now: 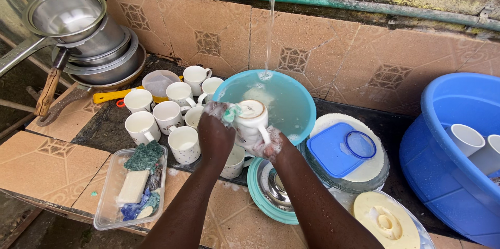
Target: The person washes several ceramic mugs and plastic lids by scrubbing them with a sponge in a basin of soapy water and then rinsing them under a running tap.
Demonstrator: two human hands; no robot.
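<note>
Gripping a soapy white mug (251,120), both hands — left (216,133) scrubbing with a green sponge (230,113), right (266,147) clamped below — could let it slip onto the mugs (165,115) beneath.

View: one head camera, looking steeply down from above the desk (47,166).
Facing: toward the tiled wall (323,56) at the far edge.
Nearness: close; forearms enter from the near edge, hands (216,134) mid-frame.
Span: pans (78,30) far left, blue tub (442,139) cut off right.
Shared: single view, no overlap.
</note>
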